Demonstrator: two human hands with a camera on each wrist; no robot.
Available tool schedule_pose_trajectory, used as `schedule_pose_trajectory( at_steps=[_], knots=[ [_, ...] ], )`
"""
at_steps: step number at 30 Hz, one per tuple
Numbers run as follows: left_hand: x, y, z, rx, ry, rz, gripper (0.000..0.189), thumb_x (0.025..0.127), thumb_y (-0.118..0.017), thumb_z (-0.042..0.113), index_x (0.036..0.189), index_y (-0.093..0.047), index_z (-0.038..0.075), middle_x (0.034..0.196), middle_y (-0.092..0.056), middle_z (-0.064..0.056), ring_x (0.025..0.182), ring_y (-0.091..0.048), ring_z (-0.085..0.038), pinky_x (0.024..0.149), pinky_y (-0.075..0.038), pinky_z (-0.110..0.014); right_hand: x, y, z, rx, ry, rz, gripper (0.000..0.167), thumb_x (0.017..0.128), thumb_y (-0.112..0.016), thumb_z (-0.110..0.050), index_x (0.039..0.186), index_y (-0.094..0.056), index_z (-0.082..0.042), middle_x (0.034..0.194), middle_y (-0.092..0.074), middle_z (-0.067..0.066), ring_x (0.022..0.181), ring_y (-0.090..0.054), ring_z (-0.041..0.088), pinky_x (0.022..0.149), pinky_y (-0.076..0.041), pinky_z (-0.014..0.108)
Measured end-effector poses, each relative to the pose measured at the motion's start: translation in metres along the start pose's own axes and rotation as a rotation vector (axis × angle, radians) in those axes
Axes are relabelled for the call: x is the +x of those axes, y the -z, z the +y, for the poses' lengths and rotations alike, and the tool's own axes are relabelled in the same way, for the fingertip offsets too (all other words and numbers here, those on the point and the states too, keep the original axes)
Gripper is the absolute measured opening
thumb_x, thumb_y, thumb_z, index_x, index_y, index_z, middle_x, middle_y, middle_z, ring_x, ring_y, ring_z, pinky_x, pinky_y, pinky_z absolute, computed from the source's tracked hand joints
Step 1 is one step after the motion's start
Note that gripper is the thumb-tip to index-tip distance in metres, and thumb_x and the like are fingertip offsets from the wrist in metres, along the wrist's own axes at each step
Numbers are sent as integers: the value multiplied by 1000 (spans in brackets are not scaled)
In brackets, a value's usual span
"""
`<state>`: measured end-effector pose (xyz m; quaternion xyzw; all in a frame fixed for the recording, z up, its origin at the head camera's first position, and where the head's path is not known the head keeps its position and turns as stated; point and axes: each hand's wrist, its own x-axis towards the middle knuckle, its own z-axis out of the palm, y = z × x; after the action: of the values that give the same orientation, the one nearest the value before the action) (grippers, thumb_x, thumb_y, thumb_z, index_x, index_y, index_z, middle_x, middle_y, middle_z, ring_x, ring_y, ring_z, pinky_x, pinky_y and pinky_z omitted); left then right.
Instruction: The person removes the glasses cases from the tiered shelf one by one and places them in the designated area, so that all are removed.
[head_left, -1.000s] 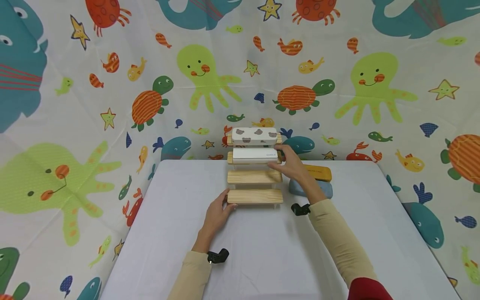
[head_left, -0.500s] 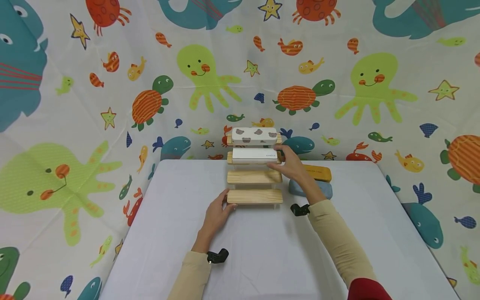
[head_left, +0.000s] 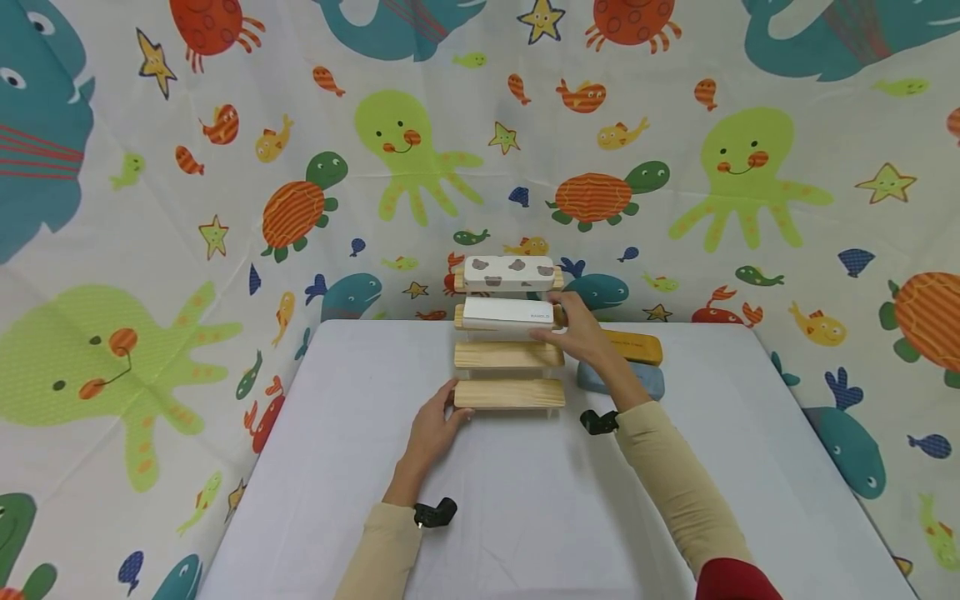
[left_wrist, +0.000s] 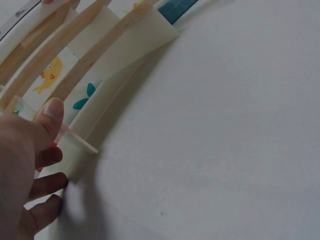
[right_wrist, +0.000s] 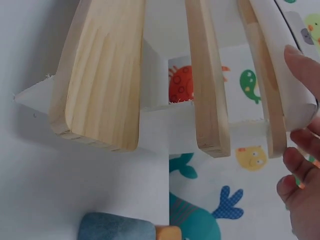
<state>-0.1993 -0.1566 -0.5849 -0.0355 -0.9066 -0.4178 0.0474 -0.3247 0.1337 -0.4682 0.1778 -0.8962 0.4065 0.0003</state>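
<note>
A tiered display stand (head_left: 510, 393) with several wooden planks on pale side supports stands at the middle of the table. My left hand (head_left: 433, 427) holds the left end of its lowest plank; in the left wrist view the thumb (left_wrist: 54, 111) presses the plank's edge. On the second plank from the top sits a white glasses case (head_left: 506, 312), slightly askew. Its right end is pinched between thumb and fingers of my right hand (head_left: 579, 331), and the right wrist view shows the case (right_wrist: 287, 75) along the plank. Above it, a white case with brown patches (head_left: 510, 272) rests on the top plank.
Right of the stand, partly behind my right forearm, lie a yellow case (head_left: 637, 345) and a blue case (head_left: 647, 378). A white cloth covers the table (head_left: 525, 508). Behind it hangs a curtain (head_left: 480, 108) printed with sea animals.
The white glasses case has shifted slightly left and toward me, turning a little askew, and my right hand has moved with it. My left hand stays where it was.
</note>
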Motion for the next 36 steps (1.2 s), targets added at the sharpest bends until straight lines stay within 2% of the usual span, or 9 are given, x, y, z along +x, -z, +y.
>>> schedule_pose_trajectory(
  at_steps=[4, 9, 17, 27, 36],
  knots=[
    [0, -1, 0, 0, -3, 3, 70, 91, -72, 33, 150, -44, 8, 129, -69, -14, 128, -61, -31, 112, -44, -50, 3, -1, 1, -57, 10, -17, 86, 81, -80, -52, 149, -46, -11, 149, -44, 17, 134, -44, 33, 115, -37, 59],
    [-1, 0, 1, -4, 0, 5, 70, 91, -73, 32, 150, -44, 8, 129, -69, -14, 128, -61, -31, 112, -44, -50, 6, -3, -1, -101, 5, -26, 83, 83, -81, -43, 149, -45, -9, 150, -46, 17, 138, -41, 35, 117, -35, 59],
    [-1, 1, 3, -3, -3, 10, 69, 91, -73, 32, 149, -45, 7, 128, -69, -16, 127, -61, -32, 111, -44, -51, 12, -3, -7, -180, -23, -47, 82, 83, -82, -41, 148, -46, -5, 144, -51, 18, 131, -46, 36, 114, -39, 57],
    [-1, 0, 0, 6, -3, 1, 70, 92, -73, 34, 150, -44, 8, 131, -68, -15, 129, -60, -31, 112, -43, -50, 10, -4, -12, -143, -77, -85, 86, 85, -80, -40, 152, -39, -6, 143, -47, 19, 122, -50, 33, 112, -44, 53],
    [-1, -1, -1, 1, 1, 0, 69, 92, -72, 33, 150, -44, 9, 130, -68, -15, 128, -61, -31, 112, -44, -50, 3, -5, -12, -115, -43, -75, 88, 87, -79, -35, 155, -33, -3, 146, -45, 22, 115, -52, 32, 105, -50, 49]
  ],
)
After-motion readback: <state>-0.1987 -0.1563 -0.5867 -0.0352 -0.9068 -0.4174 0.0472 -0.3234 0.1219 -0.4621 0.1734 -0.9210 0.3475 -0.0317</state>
